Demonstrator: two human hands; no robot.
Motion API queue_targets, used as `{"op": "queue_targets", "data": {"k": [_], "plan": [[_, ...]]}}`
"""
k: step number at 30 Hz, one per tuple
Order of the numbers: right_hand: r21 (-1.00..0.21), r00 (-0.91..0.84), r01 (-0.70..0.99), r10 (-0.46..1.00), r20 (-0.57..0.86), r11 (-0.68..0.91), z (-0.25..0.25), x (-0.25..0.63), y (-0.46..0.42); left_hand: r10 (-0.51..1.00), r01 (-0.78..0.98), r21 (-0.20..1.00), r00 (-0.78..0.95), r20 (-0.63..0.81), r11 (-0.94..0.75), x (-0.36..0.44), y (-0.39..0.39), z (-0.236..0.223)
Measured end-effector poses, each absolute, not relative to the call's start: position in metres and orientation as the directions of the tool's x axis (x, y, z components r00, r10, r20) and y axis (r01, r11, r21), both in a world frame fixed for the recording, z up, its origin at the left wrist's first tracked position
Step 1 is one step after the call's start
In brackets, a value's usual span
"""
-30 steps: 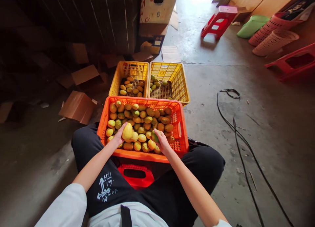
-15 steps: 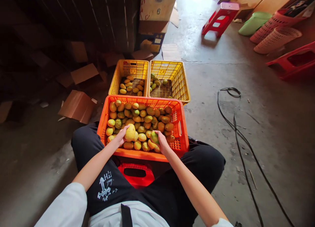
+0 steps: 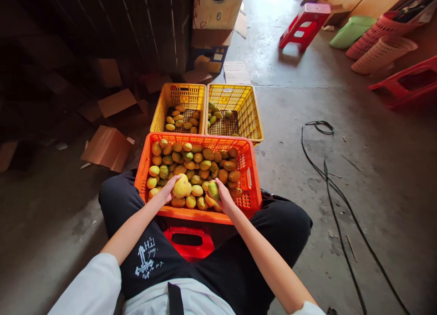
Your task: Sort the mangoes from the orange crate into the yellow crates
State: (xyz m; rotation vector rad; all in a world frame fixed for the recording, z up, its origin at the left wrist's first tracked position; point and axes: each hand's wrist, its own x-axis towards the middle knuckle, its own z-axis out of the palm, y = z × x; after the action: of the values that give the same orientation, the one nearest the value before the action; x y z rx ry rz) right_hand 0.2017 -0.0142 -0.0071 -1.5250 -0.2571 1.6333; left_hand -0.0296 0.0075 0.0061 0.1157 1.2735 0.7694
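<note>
An orange crate [image 3: 251,178] full of yellow and green mangoes rests on a red stool [image 3: 188,242] between my knees. My left hand [image 3: 166,190] grips a large yellow mango [image 3: 180,186] just above the pile at the crate's near side. My right hand [image 3: 223,195] holds a greener mango [image 3: 213,190] beside it. Behind the orange crate stand two yellow crates side by side: the left yellow crate [image 3: 179,96] holds several yellowish mangoes, the right yellow crate [image 3: 251,112] holds several greener ones.
Cardboard boxes [image 3: 108,146] lie scattered in the dark area at left. A black cable [image 3: 329,187] snakes over the concrete floor at right. Red stools [image 3: 300,26], pink baskets [image 3: 382,53] and a green lid sit at the far right. A tall carton [image 3: 216,14] stands behind the yellow crates.
Both hands have turned their mangoes slightly while staying over the near edge of the orange crate. The yellow mango sits a little lower and further right than a second ago.
</note>
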Motion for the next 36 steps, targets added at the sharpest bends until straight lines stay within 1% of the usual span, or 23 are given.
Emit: {"op": "queue_targets", "data": {"k": [5, 10, 12, 15, 18, 21, 25, 29, 32, 36], "plan": [[-0.705, 0.107, -0.457, 0.753, -0.649, -0.543, -0.003, 0.201, -0.016, 0.618, -0.443, 0.517, 0.112, -0.779, 0.732, -0.033, 0.005, -0.002], [-0.72, 0.084, -0.404, 0.761, -0.643, -0.564, -0.001, 0.202, -0.019, 0.593, -0.441, 0.508, 0.071, -0.802, 0.74, -0.033, 0.007, -0.002], [-0.736, 0.091, -0.377, 0.769, -0.633, -0.562, 0.0, 0.202, -0.02, 0.576, -0.452, 0.492, 0.061, -0.815, 0.744, -0.033, 0.008, -0.001], [-0.743, 0.1, -0.361, 0.769, -0.632, -0.564, 0.0, 0.203, -0.02, 0.541, -0.491, 0.434, 0.094, -0.836, 0.756, -0.032, 0.011, 0.004], [-0.711, 0.083, -0.376, 0.743, -0.664, -0.593, 0.001, 0.203, -0.019, 0.516, -0.53, 0.386, 0.116, -0.849, 0.755, -0.031, 0.012, 0.011], [-0.676, 0.063, -0.387, 0.713, -0.698, -0.628, 0.001, 0.203, -0.018, 0.517, -0.559, 0.377, 0.111, -0.849, 0.739, -0.031, 0.012, 0.017], [-0.657, 0.035, -0.405, 0.707, -0.707, -0.636, 0.001, 0.203, -0.018, 0.512, -0.572, 0.356, 0.132, -0.849, 0.739, -0.03, 0.011, 0.02], [-0.638, 0.056, -0.44, 0.689, -0.722, -0.632, 0.001, 0.205, -0.016, 0.507, -0.573, 0.337, 0.162, -0.847, 0.747, -0.03, 0.011, 0.021], [-0.596, 0.061, -0.468, 0.649, -0.758, -0.652, 0.0, 0.207, -0.014, 0.497, -0.576, 0.331, 0.154, -0.854, 0.747, -0.029, 0.011, 0.022], [-0.553, 0.013, -0.466, 0.62, -0.785, -0.691, -0.001, 0.207, -0.013, 0.51, -0.581, 0.357, 0.118, -0.852, 0.731, -0.029, 0.013, 0.023]]}}
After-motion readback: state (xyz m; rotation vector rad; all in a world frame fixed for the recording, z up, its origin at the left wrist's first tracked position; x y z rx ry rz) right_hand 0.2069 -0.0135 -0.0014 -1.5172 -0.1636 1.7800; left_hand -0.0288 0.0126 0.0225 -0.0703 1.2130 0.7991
